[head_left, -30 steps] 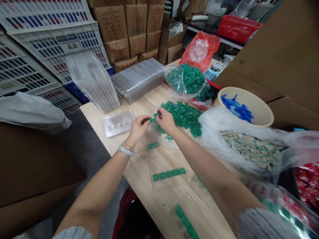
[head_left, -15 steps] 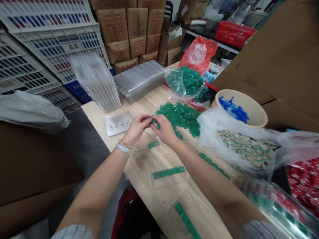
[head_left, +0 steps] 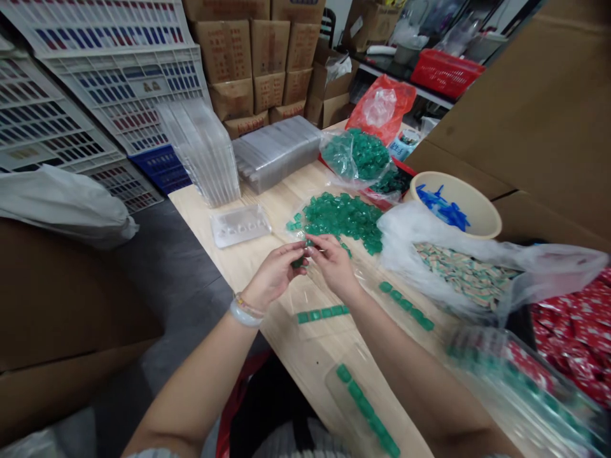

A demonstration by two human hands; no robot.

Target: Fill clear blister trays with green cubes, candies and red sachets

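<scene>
My left hand (head_left: 274, 272) is closed, with a small green square piece (head_left: 298, 262) showing between its fingers. The fingertips of my right hand (head_left: 337, 267) meet it and pinch at a green piece (head_left: 309, 242) there; fingers partly hide both pieces. Just beyond lies a loose heap of green pieces (head_left: 344, 219). Below my hands, a clear tray carries a row of green pieces (head_left: 327, 313). Another row (head_left: 367, 410) sits in a clear tray nearer to me, and a third row (head_left: 405, 306) is right of my right forearm. An unfilled clear tray (head_left: 238, 226) lies left of the heap.
Stacked clear trays (head_left: 281, 149) stand at the table's back left. On the right are a bag of green pieces (head_left: 358, 156), a cream bowl (head_left: 477, 222) with blue items, a bag of striped packets (head_left: 463, 273), red packets (head_left: 573, 331) and filled trays (head_left: 520, 381).
Both hands have come slightly nearer and to the right, still together at the fingertips. They now cover the spot where two green pieces showed in a tray. The whole view has shifted a little.
</scene>
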